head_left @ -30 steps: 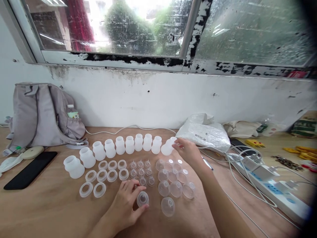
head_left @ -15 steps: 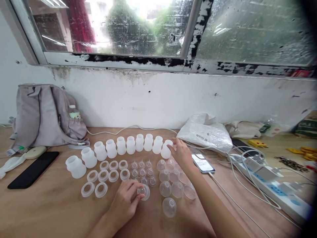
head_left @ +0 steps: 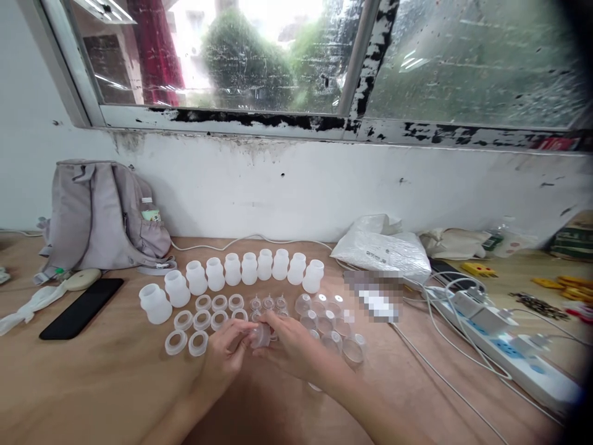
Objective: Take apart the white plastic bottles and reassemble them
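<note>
My left hand [head_left: 228, 351] and my right hand [head_left: 290, 346] meet at the front middle, their fingers closed round a small clear plastic piece [head_left: 260, 335] between them. Behind them, white translucent bottles [head_left: 249, 269] stand in a curved row. Translucent rings [head_left: 198, 343] lie in rows left of my hands. Small clear nipple-shaped pieces [head_left: 268, 302] sit just behind my fingers, partly hidden by them. To the right are several clear domed caps [head_left: 353, 349], some of them covered by my right hand and forearm.
A grey backpack [head_left: 104, 216] and a black phone [head_left: 83, 309] are at the left. On the right lie a plastic bag [head_left: 382, 247], a partly blurred phone [head_left: 377, 303], white cables and a power strip [head_left: 537, 371]. A wall and window rise behind.
My right hand has come back from the rightmost bottle to my left hand and now also grips the clear piece. The view has shifted slightly.
</note>
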Demonstrator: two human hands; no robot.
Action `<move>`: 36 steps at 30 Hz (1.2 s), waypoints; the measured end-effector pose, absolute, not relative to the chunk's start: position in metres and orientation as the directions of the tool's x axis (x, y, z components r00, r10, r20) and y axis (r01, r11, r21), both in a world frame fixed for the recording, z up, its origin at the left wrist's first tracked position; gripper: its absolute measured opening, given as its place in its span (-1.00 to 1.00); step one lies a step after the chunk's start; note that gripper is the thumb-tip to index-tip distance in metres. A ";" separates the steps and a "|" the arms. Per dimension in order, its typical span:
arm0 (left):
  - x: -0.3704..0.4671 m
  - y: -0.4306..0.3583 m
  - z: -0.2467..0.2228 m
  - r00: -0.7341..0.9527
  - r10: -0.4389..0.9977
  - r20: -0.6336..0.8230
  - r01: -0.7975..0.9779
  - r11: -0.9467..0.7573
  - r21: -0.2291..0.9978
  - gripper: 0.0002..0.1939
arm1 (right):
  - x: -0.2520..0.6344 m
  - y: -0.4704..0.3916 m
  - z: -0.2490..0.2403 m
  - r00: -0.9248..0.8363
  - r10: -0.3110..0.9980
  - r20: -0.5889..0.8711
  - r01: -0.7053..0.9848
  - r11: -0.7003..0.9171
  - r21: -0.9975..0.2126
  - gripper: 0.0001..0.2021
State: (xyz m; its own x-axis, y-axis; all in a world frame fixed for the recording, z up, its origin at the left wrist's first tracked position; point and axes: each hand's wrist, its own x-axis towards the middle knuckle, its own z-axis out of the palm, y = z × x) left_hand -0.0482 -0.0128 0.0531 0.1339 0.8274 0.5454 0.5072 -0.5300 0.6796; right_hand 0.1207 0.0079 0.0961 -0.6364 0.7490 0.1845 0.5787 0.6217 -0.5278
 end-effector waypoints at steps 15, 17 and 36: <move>-0.115 -0.022 0.037 0.166 0.875 0.455 0.845 -0.364 0.393 -0.84 | 0.120 -0.034 0.031 -0.427 0.871 0.242 0.737 0.490 -0.465 -0.66; -0.114 -0.020 0.032 0.179 0.875 0.450 0.902 -0.328 0.280 -0.85 | 0.119 -0.033 0.027 -0.411 0.870 0.272 0.745 0.492 -0.450 -0.62; -0.076 -0.092 0.080 0.032 0.833 0.553 0.670 -0.428 0.606 -0.83 | 0.120 -0.076 0.038 -0.200 0.846 0.495 0.511 0.521 -0.684 -0.94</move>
